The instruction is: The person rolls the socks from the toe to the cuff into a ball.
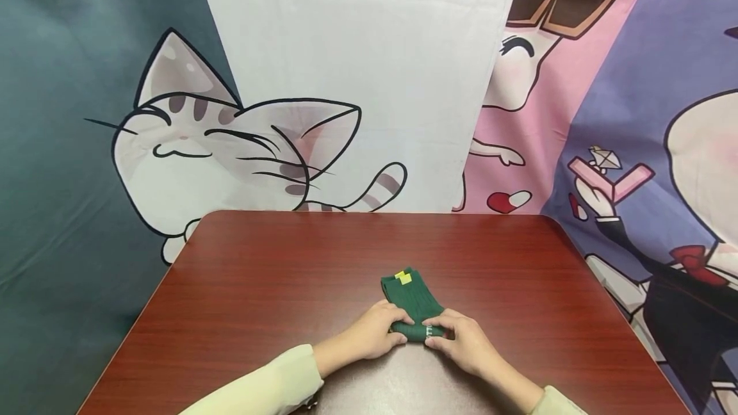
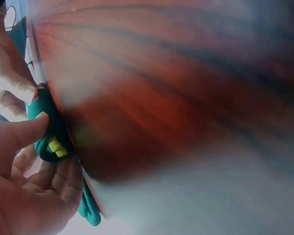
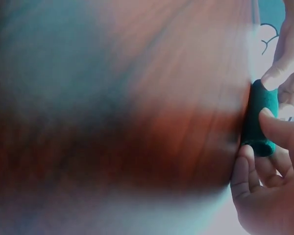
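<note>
A pair of dark green ribbed socks [image 1: 414,296] lies on the table, flat at the far end and rolled up at the near end. White lettering shows on the roll, and yellow patches mark the far end. My left hand [image 1: 376,330] grips the left end of the roll between thumb and fingers. At the right end, my right hand [image 1: 466,340] holds it the same way. Seen from the left wrist, the rolled end [image 2: 51,129] has a yellow patch inside its coil. The right wrist view shows the roll [image 3: 259,115] as a tight cylinder under both thumbs.
The reddish-brown wooden table [image 1: 277,261] has rounded far corners. Behind it hangs a cloth backdrop [image 1: 369,37] printed with a cartoon cat and cartoon figures. Pale sleeves [image 1: 277,380] cover my forearms.
</note>
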Motion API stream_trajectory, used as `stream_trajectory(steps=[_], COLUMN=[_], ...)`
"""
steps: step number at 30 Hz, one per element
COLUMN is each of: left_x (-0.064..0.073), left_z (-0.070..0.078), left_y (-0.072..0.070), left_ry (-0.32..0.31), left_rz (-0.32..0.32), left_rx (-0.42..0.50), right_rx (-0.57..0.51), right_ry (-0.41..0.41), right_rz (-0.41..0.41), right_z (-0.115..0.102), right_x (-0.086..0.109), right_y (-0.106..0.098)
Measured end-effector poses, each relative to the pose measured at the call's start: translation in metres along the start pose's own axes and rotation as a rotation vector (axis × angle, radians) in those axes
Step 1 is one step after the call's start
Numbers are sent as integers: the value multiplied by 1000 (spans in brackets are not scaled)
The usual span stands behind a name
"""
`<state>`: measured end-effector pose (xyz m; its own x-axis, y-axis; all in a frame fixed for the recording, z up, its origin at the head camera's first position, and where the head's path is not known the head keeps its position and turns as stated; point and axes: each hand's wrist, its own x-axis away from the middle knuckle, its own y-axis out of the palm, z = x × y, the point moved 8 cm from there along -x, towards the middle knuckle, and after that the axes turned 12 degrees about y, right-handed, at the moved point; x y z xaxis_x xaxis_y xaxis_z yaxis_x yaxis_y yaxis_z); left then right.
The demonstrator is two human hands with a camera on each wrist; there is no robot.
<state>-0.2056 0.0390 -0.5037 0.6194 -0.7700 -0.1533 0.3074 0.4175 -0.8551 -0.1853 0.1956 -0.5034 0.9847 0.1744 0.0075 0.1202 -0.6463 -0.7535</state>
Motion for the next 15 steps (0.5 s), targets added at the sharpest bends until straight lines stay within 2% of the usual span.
stream_trajectory(steps=[7,15], left_x=[0,2], left_z=[-1,-3], left_y=[0,-3], left_ry=[-25,-48], left_rz=[16,29], left_rx=[7,14], right_rx=[-1,55], right_ry=[82,105], right_rz=[-10,-69], right_z=[4,4], right_x=[-1,-7], right_y=[-2,0])
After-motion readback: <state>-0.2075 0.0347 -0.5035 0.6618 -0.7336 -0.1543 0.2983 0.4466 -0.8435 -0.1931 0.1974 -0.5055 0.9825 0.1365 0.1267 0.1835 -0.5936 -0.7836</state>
